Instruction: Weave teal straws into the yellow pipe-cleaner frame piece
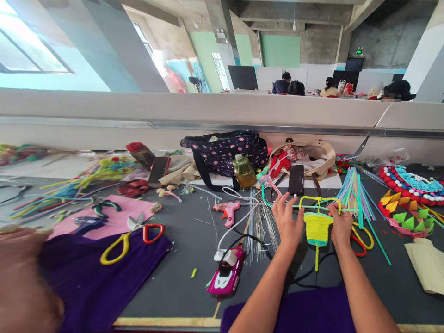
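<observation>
Just right of the frame's centre, both hands work a yellow woven pipe-cleaner piece point(317, 227) lying on the dark table point(180, 277). Its long axis runs up and down the frame: a looped yellow frame at the top, a woven body with a teal band below it, and a thin yellow tail pointing down toward the lower edge. The left hand point(287, 221) lies at its left side, fingers spread and loose, gripping nothing (fingertips reaching toward the loop's left end). The right hand point(340, 224) is at the right side, fingers curled onto the loop's right end; whether they actually pinch it I cannot tell.

Above the piece lies a black phone point(296, 179). A fan of coloured pipe cleaners point(357, 194) spreads at the right, and a pink glue gun point(229, 212) sits to the left.
</observation>
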The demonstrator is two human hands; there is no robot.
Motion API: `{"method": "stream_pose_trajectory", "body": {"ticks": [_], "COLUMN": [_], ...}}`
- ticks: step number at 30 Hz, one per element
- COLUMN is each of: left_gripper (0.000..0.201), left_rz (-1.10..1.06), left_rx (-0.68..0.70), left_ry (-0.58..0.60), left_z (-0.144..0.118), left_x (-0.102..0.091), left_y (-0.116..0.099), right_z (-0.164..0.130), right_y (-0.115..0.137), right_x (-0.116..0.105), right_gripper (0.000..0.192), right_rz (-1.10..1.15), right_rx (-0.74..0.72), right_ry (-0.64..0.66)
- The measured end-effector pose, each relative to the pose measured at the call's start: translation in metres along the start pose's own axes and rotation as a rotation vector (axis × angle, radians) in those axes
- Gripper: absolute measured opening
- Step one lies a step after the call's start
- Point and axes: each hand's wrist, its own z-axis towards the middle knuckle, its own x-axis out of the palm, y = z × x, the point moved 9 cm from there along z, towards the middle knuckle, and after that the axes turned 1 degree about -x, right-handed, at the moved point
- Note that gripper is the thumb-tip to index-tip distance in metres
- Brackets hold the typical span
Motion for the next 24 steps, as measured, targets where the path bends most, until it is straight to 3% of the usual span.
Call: {"method": "stream_pose_trajectory", "body": {"ticks": [2,5,10,12,14,16,17,19,21,24], "left_gripper": [0.02,0.018,0.014,0.013,0.022,0.047,0.057,0.067,0.066,0.058], "left_rz": [0.011,0.084,0.19,0.127,-0.005,-0.237,-0.395,-0.71,-0.918,-1.016], "left_rx": [0.096,0.16,0.168,0.117,-0.025,-0.272,-0.432,-0.775,-1.05,-1.193], "left_ry": [0.143,0.254,0.329,0.272,0.108,-0.049,-0.058,0.043,0.192,0.32], "left_z": [-0.003,-0.008,-0.014,-0.014,-0.012,-0.016,-0.021,-0.038,-0.058,-0.07], "left_x": [0.013,0.024,0.032,0.03,0.019,0.013,0.02,0.046,0.071,0.084], "left_y": [-0.013,-0.021,-0.021,-0.016,-0.003,0.022,0.036,0.055,0.057,0.051], "right_z": [-0.001,-0.003,-0.006,-0.007,-0.008,-0.009,-0.01,-0.011,-0.012,-0.013], "right_y": [0.002,0.008,0.01,0.007,0.004,0.004,0.005,0.008,0.009,0.003], "right_x": [0.0,0.001,0.003,0.005,0.007,0.01,0.011,0.013,0.015,0.017], "right_gripper": [0.03,0.03,0.032,0.033,0.034,0.034,0.033,0.033,0.033,0.033], "right_rz": [0.0,-0.011,0.017,0.047,0.082,0.107,0.114,0.115,0.106,0.067], "right_rx": [-0.017,-0.064,-0.077,-0.047,-0.012,0.012,0.018,0.021,0.029,0.089], "right_ry": [-0.001,-0.002,-0.006,0.003,0.016,0.032,0.039,0.053,0.067,0.093]}}
